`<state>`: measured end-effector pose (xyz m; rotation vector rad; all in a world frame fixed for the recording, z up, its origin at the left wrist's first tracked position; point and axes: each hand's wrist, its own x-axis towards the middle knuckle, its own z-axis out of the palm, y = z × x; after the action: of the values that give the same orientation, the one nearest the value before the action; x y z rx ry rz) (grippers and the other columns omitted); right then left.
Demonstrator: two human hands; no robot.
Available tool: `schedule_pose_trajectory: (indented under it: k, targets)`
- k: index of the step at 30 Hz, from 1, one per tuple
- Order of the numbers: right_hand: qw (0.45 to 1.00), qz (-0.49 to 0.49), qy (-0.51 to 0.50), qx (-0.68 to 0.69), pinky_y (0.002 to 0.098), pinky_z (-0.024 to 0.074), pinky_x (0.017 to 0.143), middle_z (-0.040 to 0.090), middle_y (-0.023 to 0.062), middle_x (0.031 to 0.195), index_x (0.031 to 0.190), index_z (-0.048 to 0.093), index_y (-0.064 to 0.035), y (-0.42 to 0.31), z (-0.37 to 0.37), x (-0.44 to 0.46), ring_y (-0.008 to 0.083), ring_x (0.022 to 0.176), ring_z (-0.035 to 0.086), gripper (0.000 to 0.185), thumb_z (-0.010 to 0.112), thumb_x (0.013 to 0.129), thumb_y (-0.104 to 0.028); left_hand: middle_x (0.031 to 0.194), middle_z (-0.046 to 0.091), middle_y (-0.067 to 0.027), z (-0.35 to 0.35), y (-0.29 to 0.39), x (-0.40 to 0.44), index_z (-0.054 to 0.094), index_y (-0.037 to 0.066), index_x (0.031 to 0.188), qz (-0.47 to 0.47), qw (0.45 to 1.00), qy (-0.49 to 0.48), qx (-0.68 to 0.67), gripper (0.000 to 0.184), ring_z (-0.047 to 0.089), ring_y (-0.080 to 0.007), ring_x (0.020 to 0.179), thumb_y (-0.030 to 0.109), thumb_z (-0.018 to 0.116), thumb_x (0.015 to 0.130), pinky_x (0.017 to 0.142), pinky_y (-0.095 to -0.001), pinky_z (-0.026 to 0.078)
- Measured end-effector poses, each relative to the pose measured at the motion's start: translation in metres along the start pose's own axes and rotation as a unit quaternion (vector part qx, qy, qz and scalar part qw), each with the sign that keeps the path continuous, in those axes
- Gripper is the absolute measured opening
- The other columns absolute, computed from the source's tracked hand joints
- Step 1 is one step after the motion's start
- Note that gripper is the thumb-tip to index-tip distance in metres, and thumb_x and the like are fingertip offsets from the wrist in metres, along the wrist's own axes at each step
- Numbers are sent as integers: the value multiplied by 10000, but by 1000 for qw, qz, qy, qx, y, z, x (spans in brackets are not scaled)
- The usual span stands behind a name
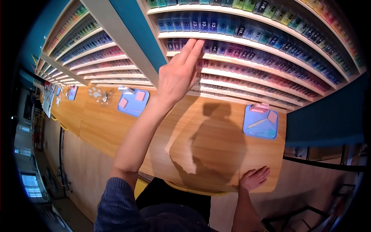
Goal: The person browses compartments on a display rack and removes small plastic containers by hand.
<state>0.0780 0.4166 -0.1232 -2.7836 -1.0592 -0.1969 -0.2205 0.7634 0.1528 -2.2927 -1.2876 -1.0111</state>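
My left hand (177,75) is raised to a wooden wall shelf (232,38). Its index and middle fingers stretch upward against the row of purple boxes (216,49) labelled with D numbers, covering a few of them. No object shows in this hand; the thumb and the other fingers are partly hidden. Just above the fingertips stands a row of blue-filled clear boxes (203,24) marked with C numbers. My right hand (255,178) rests flat on the wooden table (185,131) near its front right corner, fingers extended and holding nothing.
A blue tray (261,133) on the right holds pink pieces, a pale stick and small turquoise bits. Another blue tray (133,110) on the left carries pink squares and a white item. Further left lies a paw-shaped item (94,92). A second shelf (92,28) stands left.
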Motion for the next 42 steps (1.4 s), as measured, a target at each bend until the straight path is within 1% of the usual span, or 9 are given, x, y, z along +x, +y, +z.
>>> schedule_pose_trajectory:
  k: [1, 8, 13, 20, 22, 29, 31, 36, 42]
  targets:
    - [1000, 2, -1, 7, 559, 176, 1256, 281, 175, 1699, 1606, 319, -10, 0, -1, 0, 340, 1587, 221, 639, 370, 1064, -344, 1482, 573, -92, 1, 4, 2, 534, 142, 1488, 10, 1000, -18, -17, 696, 719, -290, 1004, -25, 697, 833, 703, -371, 600]
    - [1000, -3, 6, 11, 558, 175, 1256, 282, 177, 1697, 1605, 320, -11, 1, 1, -1, 341, 1585, 226, 639, 374, 1063, -344, 1471, 581, -102, 9, -4, -3, 546, 145, 1479, 2, 998, -26, 50, 686, 719, -296, 1023, -26, 690, 830, 683, -382, 602]
    - [1000, 5, 4, 28, 557, 178, 1256, 283, 188, 1694, 1603, 319, -8, -6, -7, 1, 342, 1583, 233, 635, 375, 1066, -343, 1476, 580, -96, 13, 8, 4, 543, 135, 1480, 1, 1000, 13, 12, 643, 721, -300, 1015, 0, 688, 869, 689, -379, 600]
    - [999, 5, 18, 27, 527, 164, 1261, 300, 189, 1688, 1600, 345, -19, -4, -4, 1, 327, 1583, 236, 644, 353, 1074, -392, 1456, 589, -62, 20, 31, 15, 555, 164, 1468, 27, 999, -18, -14, 626, 725, -275, 993, 12, 684, 876, 687, -380, 602]
    - [1000, 6, 6, 24, 544, 166, 1265, 287, 191, 1691, 1603, 319, -8, -6, -6, 1, 338, 1583, 233, 631, 375, 1066, -335, 1437, 599, -56, 18, 26, 14, 565, 185, 1459, 5, 999, -27, 18, 623, 725, -273, 989, 5, 676, 872, 678, -382, 601]
    - [999, 15, 8, 33, 516, 164, 1265, 301, 182, 1689, 1605, 334, -25, -6, -6, 1, 327, 1583, 239, 647, 371, 1069, -387, 1422, 606, -73, 16, 25, 16, 558, 181, 1444, 6, 1000, -24, -17, 607, 729, -277, 888, 10, 685, 876, 682, -390, 597]
    - [999, 17, 10, 27, 529, 158, 1273, 289, 167, 1696, 1613, 316, -34, -8, -6, 1, 323, 1583, 240, 627, 372, 1065, -333, 1426, 602, -73, 18, 26, 16, 552, 178, 1447, -3, 1000, -24, -21, 618, 728, -273, 867, 11, 697, 871, 689, -385, 597]
    - [999, 26, 8, 34, 528, 164, 1270, 286, 154, 1702, 1619, 315, -48, -10, -6, 1, 316, 1585, 245, 625, 371, 1063, -329, 1467, 577, -86, 22, 30, 10, 534, 173, 1464, -44, 997, -36, -52, 643, 726, -233, 826, 30, 733, 869, 699, -363, 592]
    - [999, 22, 15, 28, 522, 163, 1268, 286, 150, 1705, 1627, 304, -58, -7, -3, 0, 314, 1589, 239, 637, 380, 1056, -329, 1513, 553, -109, 28, 54, 18, 491, 188, 1533, 22, 998, 0, -62, 677, 736, -261, 874, 31, 687, 904, 679, -361, 596]
